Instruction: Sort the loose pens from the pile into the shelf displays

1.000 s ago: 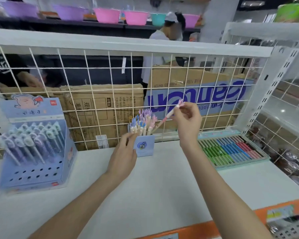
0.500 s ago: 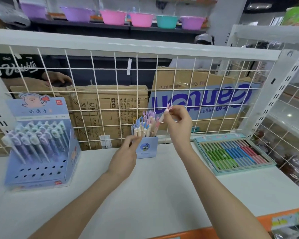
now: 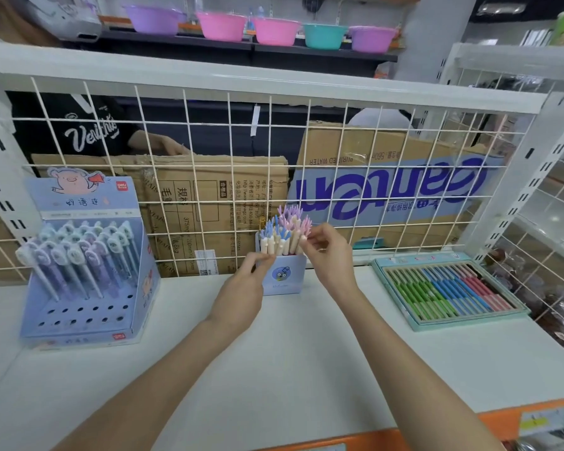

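The white shelf point(image 3: 274, 369) holds everything here, with a wire grid point(image 3: 209, 177) standing behind it. At 9 o'clock sits the big blue pen stand point(image 3: 88, 307), with pig-topped pens standing in rows. At 3 o'clock lies a flat tray point(image 3: 450, 323) of green, blue and pink pens. Right in the middle, toward 12 o'clock, is the small blue pen box point(image 3: 282, 278), packed with pastel pens point(image 3: 282, 232) standing up. The left hand point(image 3: 238, 297) is at the box's 9 o'clock side, and its fingers point(image 3: 261, 260) touch the box's top corner. The right hand point(image 3: 331, 255) is at the box's 3 o'clock side. Its fingers point(image 3: 306, 239) pinch a pink pen at the edge of the bunch.
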